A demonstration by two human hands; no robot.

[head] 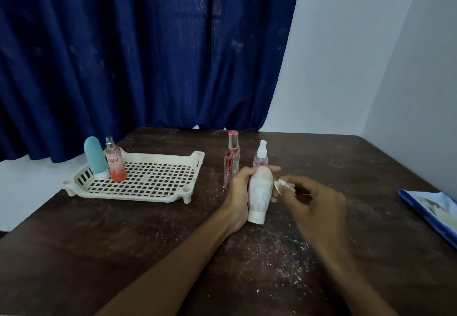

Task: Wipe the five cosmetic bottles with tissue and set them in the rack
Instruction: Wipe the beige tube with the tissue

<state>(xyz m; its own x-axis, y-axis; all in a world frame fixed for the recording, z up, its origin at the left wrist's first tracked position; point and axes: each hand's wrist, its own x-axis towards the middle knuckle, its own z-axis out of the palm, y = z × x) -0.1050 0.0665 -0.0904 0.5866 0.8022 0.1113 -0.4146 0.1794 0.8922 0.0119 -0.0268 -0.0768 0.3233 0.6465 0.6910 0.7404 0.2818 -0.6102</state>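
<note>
While the left hand (pixel 238 187) curls its fingers round a cream ribbed plastic bottle (pixel 259 194), held to the right of the cream perforated plastic rack (pixel 148 197) with its cap toward the person, the right hand (pixel 319 207) pinches a crumpled wad of white tissue (pixel 282 184) just beside the bottle's upper side; whether the two touch cannot be told.

Five bottles show. Two stand upright in the rack's left end, close together: a teal rounded tube (pixel 95 157) and an orange-tinted clear spray bottle (pixel 115 165). The grid floor to their right lies open. Two more stand on the dark brown wooden table (pixel 99 254) right of the rack, beyond the held bottle: a tall clear bottle with red contents and a coral cap (pixel 231 162), and a small pink spray bottle with a white nozzle (pixel 261 156).

The rack sits near the table's left edge, its left corner close to the brink. Far right of the rack, one blue packet (pixel 430 212) overhangs the table's right edge. White crumbs (pixel 279 256) scatter the broad stretch of table nearer the person than the rack.
</note>
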